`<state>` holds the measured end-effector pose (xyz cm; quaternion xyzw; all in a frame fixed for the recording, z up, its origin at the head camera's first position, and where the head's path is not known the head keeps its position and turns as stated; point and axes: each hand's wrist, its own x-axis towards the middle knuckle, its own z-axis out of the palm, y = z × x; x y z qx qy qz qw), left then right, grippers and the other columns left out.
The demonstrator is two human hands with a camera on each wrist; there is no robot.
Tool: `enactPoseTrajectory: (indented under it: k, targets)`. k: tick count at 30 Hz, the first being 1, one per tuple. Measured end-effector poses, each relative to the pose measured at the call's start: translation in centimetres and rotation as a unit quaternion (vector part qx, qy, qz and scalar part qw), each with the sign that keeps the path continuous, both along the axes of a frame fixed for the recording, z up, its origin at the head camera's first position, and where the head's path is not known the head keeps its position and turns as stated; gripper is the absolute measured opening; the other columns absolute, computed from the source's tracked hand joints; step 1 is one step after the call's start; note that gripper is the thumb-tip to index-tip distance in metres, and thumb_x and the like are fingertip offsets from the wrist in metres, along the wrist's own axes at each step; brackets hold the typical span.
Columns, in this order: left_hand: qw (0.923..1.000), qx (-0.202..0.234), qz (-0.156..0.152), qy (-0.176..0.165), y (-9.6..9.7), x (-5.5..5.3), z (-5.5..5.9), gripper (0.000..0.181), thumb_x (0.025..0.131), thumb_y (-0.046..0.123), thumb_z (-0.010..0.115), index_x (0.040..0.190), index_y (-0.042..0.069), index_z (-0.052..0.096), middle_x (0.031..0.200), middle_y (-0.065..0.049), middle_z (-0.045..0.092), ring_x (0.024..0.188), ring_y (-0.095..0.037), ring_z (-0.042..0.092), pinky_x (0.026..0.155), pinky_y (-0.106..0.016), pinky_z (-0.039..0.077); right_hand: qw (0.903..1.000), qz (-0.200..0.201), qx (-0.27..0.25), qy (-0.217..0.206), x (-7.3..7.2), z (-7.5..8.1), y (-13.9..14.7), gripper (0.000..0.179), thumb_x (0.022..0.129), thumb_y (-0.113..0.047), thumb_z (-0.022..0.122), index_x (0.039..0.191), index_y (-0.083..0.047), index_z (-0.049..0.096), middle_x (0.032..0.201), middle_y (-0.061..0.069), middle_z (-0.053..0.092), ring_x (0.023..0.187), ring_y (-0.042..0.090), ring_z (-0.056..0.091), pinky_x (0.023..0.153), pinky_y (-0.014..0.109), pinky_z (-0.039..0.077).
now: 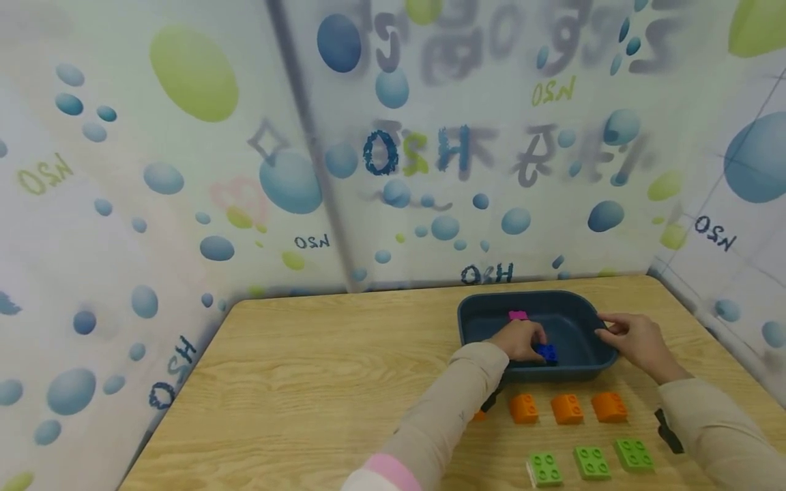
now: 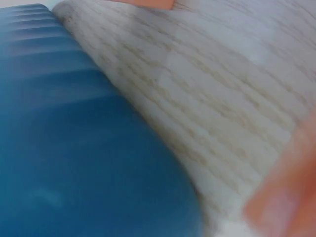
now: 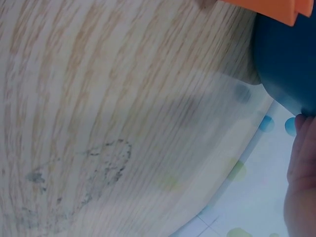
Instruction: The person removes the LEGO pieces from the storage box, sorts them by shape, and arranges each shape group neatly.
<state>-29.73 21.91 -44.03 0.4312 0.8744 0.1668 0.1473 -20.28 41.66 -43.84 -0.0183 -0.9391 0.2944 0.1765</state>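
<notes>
A dark blue bin (image 1: 537,374) stands toward the back right of the table. My left hand (image 1: 516,339) reaches over its front rim and pinches a blue toy brick (image 1: 547,352) low inside it. Beyond that hand lies a pink brick (image 1: 518,315), partly covered by it. My right hand (image 1: 635,344) grips the bin's right rim between thumb and fingers. In the right wrist view, its fingers (image 3: 301,148) touch the bin's wall (image 3: 286,59). The left wrist view has the bin's outer side (image 2: 98,158) and a blurred fingertip (image 2: 276,212).
Several orange bricks (image 1: 567,409) line up before the bin, the leftmost mostly behind the left sleeve. Nearer is a row of three green bricks (image 1: 592,463). Bare wooden table (image 1: 319,368) spreads to the left. A patterned curtain wall (image 1: 399,225) borders the back and sides.
</notes>
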Motion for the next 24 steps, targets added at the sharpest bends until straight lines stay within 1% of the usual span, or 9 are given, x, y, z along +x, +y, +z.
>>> enactPoseTrajectory:
  k: [4, 6, 9, 12, 16, 18, 20, 24]
  targets:
    - [0.9998, -0.011, -0.006, 0.012, -0.6, -0.1, 0.6, 0.035, 0.074, 0.027, 0.072, 0.105, 0.014, 0.062, 0.098, 0.006, 0.061, 0.085, 0.000, 0.053, 0.074, -0.009, 0.039, 1.0000, 0.001, 0.002, 0.003, -0.2, -0.1, -0.1, 0.033, 0.076, -0.003, 0.066, 0.102, 0.015, 0.058, 0.075, 0.020, 0.062, 0.058, 0.014, 0.052, 0.045, 0.023, 0.042]
    - [0.9997, -0.009, -0.009, 0.023, -0.8, -0.2, 1.2, 0.037, 0.075, 0.028, 0.071, 0.108, 0.014, 0.062, 0.101, 0.007, 0.061, 0.087, 0.001, 0.053, 0.075, -0.009, 0.039, 1.0000, 0.001, 0.004, 0.003, -0.2, -0.1, -0.1, 0.033, 0.075, -0.002, 0.066, 0.102, 0.015, 0.058, 0.074, 0.019, 0.062, 0.058, 0.014, 0.051, 0.044, 0.023, 0.041]
    - [0.9994, 0.009, -0.010, 0.033, -1.5, -0.3, 2.3, 0.037, 0.076, 0.030, 0.070, 0.108, 0.015, 0.061, 0.102, 0.007, 0.061, 0.087, 0.001, 0.053, 0.076, -0.009, 0.039, 1.0000, 0.003, 0.004, 0.002, -0.2, 0.1, -0.1, 0.033, 0.075, -0.002, 0.066, 0.102, 0.016, 0.058, 0.073, 0.019, 0.062, 0.058, 0.015, 0.052, 0.044, 0.023, 0.042]
    - [0.9990, 0.035, -0.012, 0.023, -2.9, -0.3, 3.3, 0.038, 0.077, 0.030, 0.069, 0.110, 0.014, 0.060, 0.102, 0.006, 0.061, 0.085, 0.001, 0.053, 0.075, -0.010, 0.040, 0.9999, 0.003, 0.008, 0.007, -0.3, 0.2, -0.2, 0.033, 0.074, 0.000, 0.066, 0.101, 0.016, 0.058, 0.073, 0.019, 0.062, 0.059, 0.017, 0.054, 0.044, 0.023, 0.042]
    - [0.9978, 0.062, -0.018, 0.008, -5.3, -0.2, 4.4, 0.038, 0.079, 0.029, 0.067, 0.112, 0.013, 0.059, 0.103, 0.004, 0.059, 0.085, -0.001, 0.052, 0.075, -0.010, 0.040, 0.9999, 0.006, 0.010, 0.007, -0.5, 0.3, -0.4, 0.034, 0.074, -0.003, 0.067, 0.101, 0.015, 0.058, 0.074, 0.021, 0.062, 0.062, 0.022, 0.056, 0.047, 0.023, 0.043]
    - [0.9966, 0.079, -0.025, 0.001, -6.4, 0.0, 4.8, 0.038, 0.080, 0.028, 0.066, 0.113, 0.013, 0.058, 0.103, 0.003, 0.057, 0.085, -0.002, 0.051, 0.074, -0.010, 0.039, 0.9999, 0.008, 0.010, 0.005, -0.5, 0.3, -0.5, 0.034, 0.074, -0.004, 0.067, 0.101, 0.015, 0.058, 0.075, 0.021, 0.062, 0.063, 0.023, 0.057, 0.048, 0.023, 0.043]
    - [0.9946, 0.095, -0.039, -0.006, -7.2, 0.4, 5.1, 0.038, 0.080, 0.028, 0.065, 0.114, 0.012, 0.057, 0.103, 0.003, 0.055, 0.086, -0.004, 0.051, 0.073, -0.010, 0.039, 0.9999, 0.009, 0.012, 0.006, -0.4, 0.2, -0.4, 0.034, 0.074, -0.003, 0.068, 0.101, 0.015, 0.059, 0.075, 0.021, 0.062, 0.063, 0.021, 0.057, 0.048, 0.023, 0.043]
    - [0.9891, 0.123, -0.078, -0.023, -8.5, 2.0, 5.7, 0.038, 0.081, 0.027, 0.065, 0.115, 0.011, 0.056, 0.104, 0.002, 0.054, 0.089, -0.008, 0.052, 0.072, -0.010, 0.040, 0.9998, 0.008, 0.017, 0.009, -0.1, 0.0, -0.2, 0.033, 0.074, -0.002, 0.067, 0.101, 0.016, 0.058, 0.073, 0.019, 0.062, 0.060, 0.016, 0.055, 0.047, 0.023, 0.042]
